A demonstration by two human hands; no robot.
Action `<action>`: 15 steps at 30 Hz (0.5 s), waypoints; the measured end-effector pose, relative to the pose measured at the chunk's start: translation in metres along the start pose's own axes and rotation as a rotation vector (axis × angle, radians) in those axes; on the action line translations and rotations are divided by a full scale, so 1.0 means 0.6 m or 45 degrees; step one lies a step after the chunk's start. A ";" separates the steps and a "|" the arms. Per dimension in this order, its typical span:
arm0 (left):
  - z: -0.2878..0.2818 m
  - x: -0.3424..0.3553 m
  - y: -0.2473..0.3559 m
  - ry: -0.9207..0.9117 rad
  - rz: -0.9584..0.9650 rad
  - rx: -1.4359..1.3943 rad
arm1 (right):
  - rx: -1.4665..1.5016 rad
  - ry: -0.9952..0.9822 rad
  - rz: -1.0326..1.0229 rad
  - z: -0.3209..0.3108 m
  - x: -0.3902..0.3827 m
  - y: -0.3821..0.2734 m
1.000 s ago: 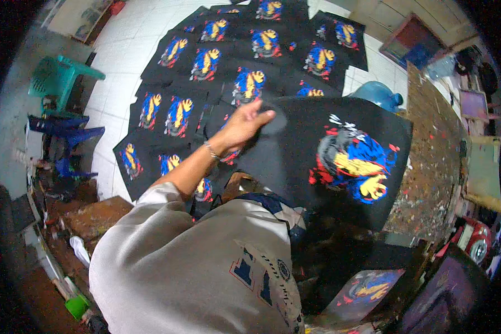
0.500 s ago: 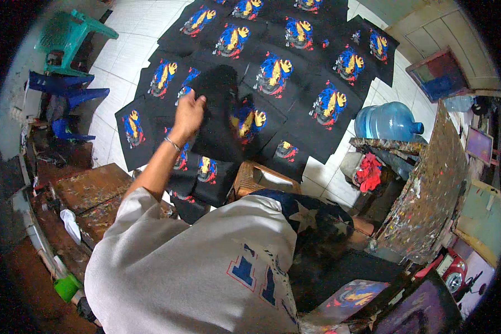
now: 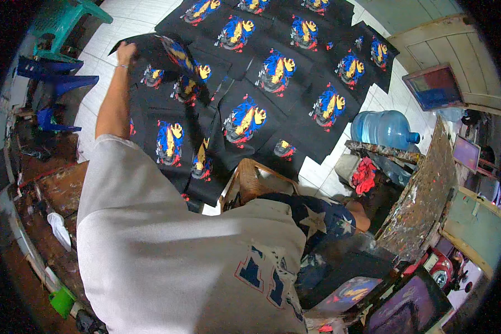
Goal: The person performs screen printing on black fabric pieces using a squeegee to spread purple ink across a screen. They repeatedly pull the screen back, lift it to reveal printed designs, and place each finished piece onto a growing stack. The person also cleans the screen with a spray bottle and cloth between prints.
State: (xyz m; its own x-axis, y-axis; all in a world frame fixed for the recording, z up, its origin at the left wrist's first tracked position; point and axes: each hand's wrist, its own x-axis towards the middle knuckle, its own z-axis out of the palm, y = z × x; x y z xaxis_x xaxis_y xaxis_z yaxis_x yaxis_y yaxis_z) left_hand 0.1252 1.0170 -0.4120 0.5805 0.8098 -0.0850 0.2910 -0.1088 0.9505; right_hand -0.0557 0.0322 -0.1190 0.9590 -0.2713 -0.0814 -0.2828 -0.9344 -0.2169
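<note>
At the upper left, my left hand (image 3: 126,53) grips the corner of a black fabric piece (image 3: 147,49), held out over many black pieces printed with blue, yellow, grey and red figures (image 3: 275,72), which overlap on the white tiled floor. Part of a print shows on the folded, shadowed piece in my grip. My sleeve and body cover much of the lower middle. I cannot see my right hand. Bare skin, apparently my knee, shows below star-patterned cloth (image 3: 312,220).
Green chair (image 3: 67,22) and blue chairs (image 3: 61,83) stand left. A wicker seat (image 3: 250,178) is below the fabrics. Right are a water jug (image 3: 378,128), paint-spattered board (image 3: 423,195), red cloth (image 3: 364,175), leaning frame (image 3: 431,86). A brown wooden surface (image 3: 61,192) lies lower left.
My left hand has carried the black piece from the centre right, above the board and jug, to the upper left over the laid-out pieces. The jug and board are now uncovered.
</note>
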 end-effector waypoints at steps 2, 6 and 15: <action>-0.116 0.059 -0.024 0.065 -0.094 -0.269 | 0.022 -0.049 -0.044 0.023 0.002 -0.026; -0.338 0.114 -0.116 -0.002 0.089 1.077 | 0.032 -0.110 -0.089 0.057 0.002 -0.072; -0.293 -0.088 -0.329 0.447 -0.872 1.473 | -0.065 -0.041 -0.046 0.029 -0.030 -0.103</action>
State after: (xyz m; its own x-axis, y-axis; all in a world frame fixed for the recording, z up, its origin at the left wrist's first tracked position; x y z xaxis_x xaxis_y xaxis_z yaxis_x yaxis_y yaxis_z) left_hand -0.0966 1.0973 -0.5427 -0.1009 0.9775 -0.1854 0.9944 0.0934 -0.0491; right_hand -0.0557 0.0987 -0.1211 0.9673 -0.2303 -0.1060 -0.2458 -0.9542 -0.1704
